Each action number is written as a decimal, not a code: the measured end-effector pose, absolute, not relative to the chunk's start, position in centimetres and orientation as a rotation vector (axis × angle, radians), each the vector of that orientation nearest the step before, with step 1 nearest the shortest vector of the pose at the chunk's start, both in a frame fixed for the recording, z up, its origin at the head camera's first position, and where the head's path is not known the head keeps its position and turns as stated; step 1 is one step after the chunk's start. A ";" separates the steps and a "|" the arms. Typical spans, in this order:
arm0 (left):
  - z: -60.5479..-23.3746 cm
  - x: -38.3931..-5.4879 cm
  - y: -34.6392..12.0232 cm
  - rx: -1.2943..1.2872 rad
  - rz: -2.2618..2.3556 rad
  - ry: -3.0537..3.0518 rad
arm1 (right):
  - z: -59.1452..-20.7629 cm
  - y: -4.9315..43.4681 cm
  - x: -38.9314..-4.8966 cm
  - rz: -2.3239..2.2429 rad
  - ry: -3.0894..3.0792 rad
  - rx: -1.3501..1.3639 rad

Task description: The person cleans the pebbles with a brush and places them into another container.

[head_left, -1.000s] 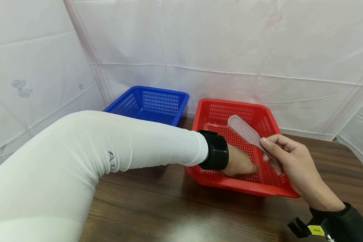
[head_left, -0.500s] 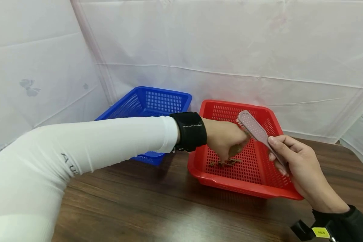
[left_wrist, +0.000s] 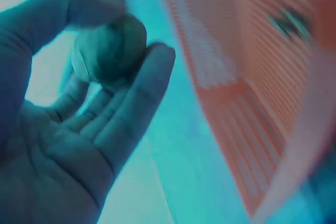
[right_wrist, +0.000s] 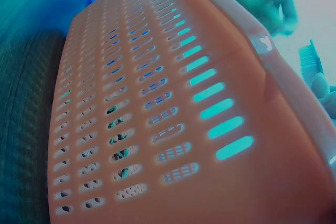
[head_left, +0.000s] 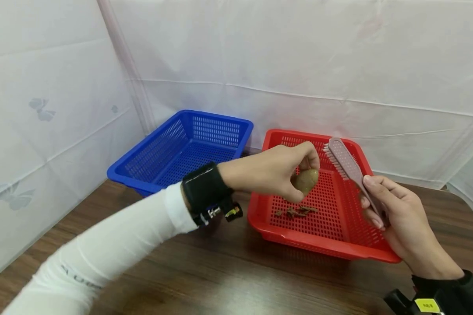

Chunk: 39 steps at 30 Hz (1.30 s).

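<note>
My left hand [head_left: 273, 170] is above the red basket [head_left: 319, 245], pinching a small brownish potato [head_left: 308, 180] between thumb and fingers. In the left wrist view the potato [left_wrist: 113, 48] shows rounded, held at the fingertips of the left hand [left_wrist: 68, 150]. At the basket's right side my right hand [head_left: 396, 214] grips the handle of a pinkish brush [head_left: 344, 159], its pale bristles facing left toward the potato, a gap between them. Only the brush [right_wrist: 312, 59] and part of the right hand [right_wrist: 323, 90] show in the right wrist view.
Several brown crumbs [head_left: 297, 212] lie on the red basket's floor. A blue basket [head_left: 142, 168] stands to its left on the dark wooden table [head_left: 205, 271]. White cloth [head_left: 280, 52] hangs behind and along the left.
My left hand has come up out of the red basket, drawing back left with the potato now visible in it. The brush has tipped more upright, bristles toward the left, and shifted slightly right.
</note>
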<state>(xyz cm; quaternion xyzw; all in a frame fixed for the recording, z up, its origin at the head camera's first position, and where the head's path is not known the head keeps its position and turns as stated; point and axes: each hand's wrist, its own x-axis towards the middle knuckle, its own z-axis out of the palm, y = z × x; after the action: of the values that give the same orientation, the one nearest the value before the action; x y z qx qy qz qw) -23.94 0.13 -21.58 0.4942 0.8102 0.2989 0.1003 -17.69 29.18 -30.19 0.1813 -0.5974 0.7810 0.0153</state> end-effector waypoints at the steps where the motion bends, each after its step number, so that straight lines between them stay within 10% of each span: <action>1: -21.8 -23.4 0.0 1.434 0.980 2.380 | -30.2 29.3 -17.7 2.435 -1.856 0.574; 15: -27.1 -21.7 -0.4 0.840 1.925 1.646 | -30.0 29.4 -16.5 2.322 -1.939 0.429; 39: -28.7 -23.0 -0.3 0.644 1.970 1.278 | -29.7 29.2 -16.3 2.161 -2.178 0.598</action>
<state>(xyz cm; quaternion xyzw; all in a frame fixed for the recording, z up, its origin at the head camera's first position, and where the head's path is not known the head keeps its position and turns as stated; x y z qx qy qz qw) -22.95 -0.33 -28.67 0.2481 0.4924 0.7591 0.3461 -16.32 29.16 -29.74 0.1913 -0.6967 0.6913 0.0080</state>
